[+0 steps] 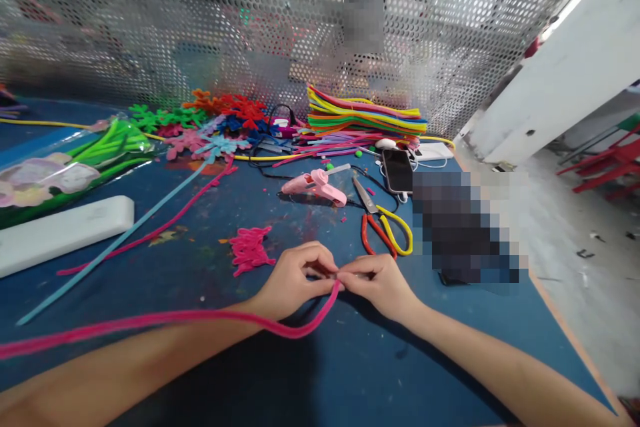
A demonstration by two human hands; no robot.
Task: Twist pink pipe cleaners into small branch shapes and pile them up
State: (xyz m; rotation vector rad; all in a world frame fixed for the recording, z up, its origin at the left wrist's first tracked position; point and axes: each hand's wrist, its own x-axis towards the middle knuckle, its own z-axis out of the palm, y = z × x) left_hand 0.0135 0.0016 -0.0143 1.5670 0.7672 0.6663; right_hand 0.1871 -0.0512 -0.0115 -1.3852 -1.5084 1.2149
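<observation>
two bare hands meet low over the worktop (380,360), fingertips nearly touching. the left hand (300,275) has its thumb and fingers closed in a pinch on one pink stem (295,331), by the end; the right hand (380,283) pinches at the same end, its other fingers curled in. from there the stem sags towards the person, then crosses over the left forearm and runs out at the left edge.

just beyond the left hand lies one small clump (250,250) of bent pink pieces; i can't count how many are in it. past the right hand is one pair of scissors (379,220), blades parted, with two handles, one red and one yellow. one pink glue gun (315,187) lies to the left of the scissors, and one phone (399,171) beyond them, dark screen up.

over to the left i count two loose stems, one blue (120,240) and one pink (165,230), crossing each other, and near them one long white bar (70,233). one clear bag (107,167) holds green stems, too many to number. at the back there's one heap of snowflakes (240,110), in green, orange, red, blue and pink, overlapping too much for a count, and right of it one tall pile of coloured stems (367,113). one mesh wall (280,33) stands behind it all.
</observation>
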